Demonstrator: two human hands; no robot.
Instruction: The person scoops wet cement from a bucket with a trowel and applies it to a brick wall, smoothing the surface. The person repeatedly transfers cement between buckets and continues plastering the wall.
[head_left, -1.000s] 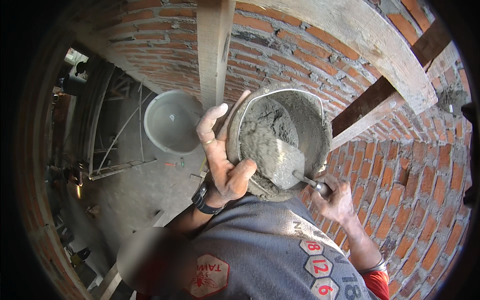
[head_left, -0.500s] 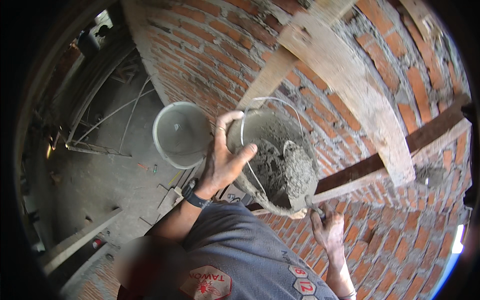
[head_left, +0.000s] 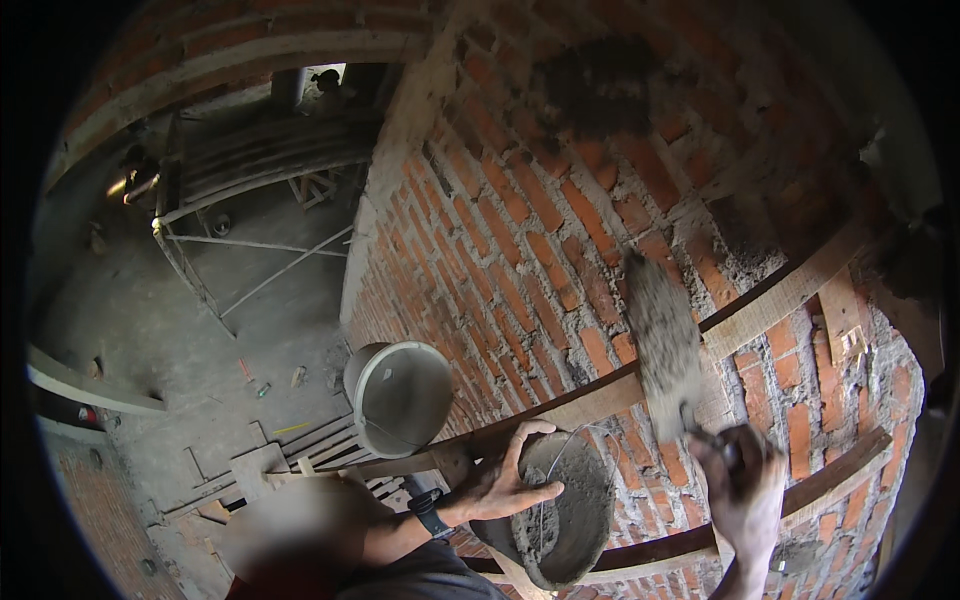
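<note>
My left hand (head_left: 500, 490) grips the rim of a mortar-caked bucket (head_left: 600, 545), thumb over the inside edge and fingers behind it. Wet grey mortar (head_left: 555, 510) coats the inside, and a thin wire handle crosses the opening. To the right, my right hand (head_left: 742, 480) is closed around the handle of a trowel (head_left: 668, 424). A long heap of mortar (head_left: 658, 320) lies on its blade, which points away from me in front of the brick wall (head_left: 510, 270). The heap is slightly blurred.
A second grey bucket (head_left: 402, 400) stands left of the mortar bucket. Wooden beams (head_left: 590, 408) run along the wall. Far below at left, a metal scaffold frame (head_left: 265, 243) and scattered planks stand on the concrete floor (head_left: 130, 290). A dark damp patch (head_left: 592, 85) marks the upper wall.
The trowel has come out of the bucket with mortar on it and moved up toward the wall. The view has shifted, and the mortar bucket now appears lower, still in my left hand.
</note>
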